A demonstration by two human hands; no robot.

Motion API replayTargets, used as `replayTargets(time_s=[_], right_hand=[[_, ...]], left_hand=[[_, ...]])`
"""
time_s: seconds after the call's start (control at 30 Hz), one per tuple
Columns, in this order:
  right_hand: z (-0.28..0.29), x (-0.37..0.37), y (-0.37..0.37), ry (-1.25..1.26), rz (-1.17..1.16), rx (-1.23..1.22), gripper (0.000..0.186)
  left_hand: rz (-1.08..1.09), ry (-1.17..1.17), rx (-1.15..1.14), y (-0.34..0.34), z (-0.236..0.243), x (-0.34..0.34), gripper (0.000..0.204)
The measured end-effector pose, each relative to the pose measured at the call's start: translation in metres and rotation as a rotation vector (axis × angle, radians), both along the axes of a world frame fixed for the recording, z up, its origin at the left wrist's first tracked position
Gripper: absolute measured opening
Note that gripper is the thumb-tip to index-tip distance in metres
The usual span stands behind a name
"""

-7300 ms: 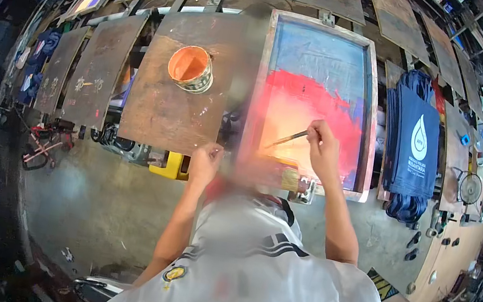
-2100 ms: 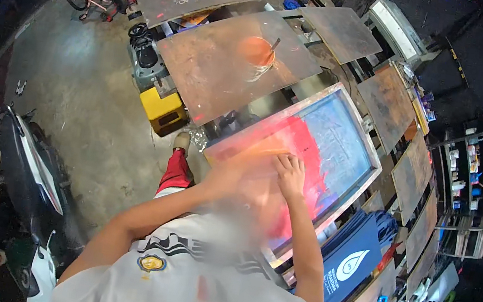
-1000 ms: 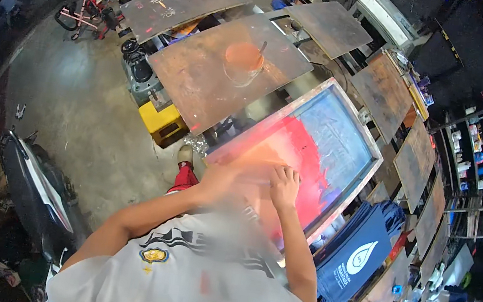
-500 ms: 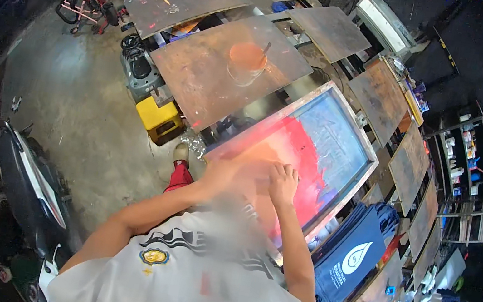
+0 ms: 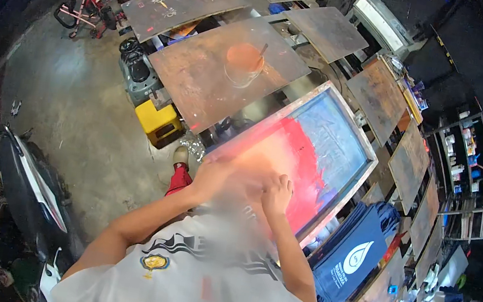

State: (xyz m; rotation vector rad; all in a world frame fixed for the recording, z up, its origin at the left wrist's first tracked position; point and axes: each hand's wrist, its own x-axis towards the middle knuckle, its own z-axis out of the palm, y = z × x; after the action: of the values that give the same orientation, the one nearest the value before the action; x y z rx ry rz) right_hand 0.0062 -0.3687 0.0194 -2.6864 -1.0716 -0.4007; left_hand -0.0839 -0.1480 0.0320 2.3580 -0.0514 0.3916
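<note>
Now, the scene from above:
Screen frame (image 5: 344,143): tilted across the middle, blue mesh at 1 o'clock, red ink spread over its lower half.
Right hand (image 5: 278,193): fingers curled down on the red ink near the frame's lower edge; cannot tell whether they clutch anything.
Left hand (image 5: 212,175): on the frame's lower left corner, blurred, grip unclear.
Ink tub (image 5: 243,63): at 11 o'clock of the frame, on a brown board (image 5: 190,76), stick inside.
Blue bags (image 5: 353,260): at 4 o'clock.
</note>
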Motion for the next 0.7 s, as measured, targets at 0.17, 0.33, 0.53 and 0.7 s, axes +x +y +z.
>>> replayTargets(time_s=[0.17, 0.33, 0.53, 0.7], right_hand=[[0.011, -0.011, 0.014, -0.071, -0.11, 0.017, 0.014], [0.006, -0.011, 0.005, 0.109, -0.084, -0.018, 0.019], [0.006, 0.011, 0.01, 0.005, -0.095, 0.019, 0.017], [-0.001, 0.009, -0.006, 0.099, -0.026, -0.027, 0.012]], left_hand=[[0.025, 0.004, 0.01, -0.002, -0.009, 0.001, 0.016], [-0.023, 0.059, 0.068, 0.005, 0.006, -0.003, 0.014], [-0.017, 0.195, 0.125, 0.003, 0.005, 0.02, 0.033], [-0.085, 0.347, 0.135, 0.003, 0.016, 0.002, 0.031]])
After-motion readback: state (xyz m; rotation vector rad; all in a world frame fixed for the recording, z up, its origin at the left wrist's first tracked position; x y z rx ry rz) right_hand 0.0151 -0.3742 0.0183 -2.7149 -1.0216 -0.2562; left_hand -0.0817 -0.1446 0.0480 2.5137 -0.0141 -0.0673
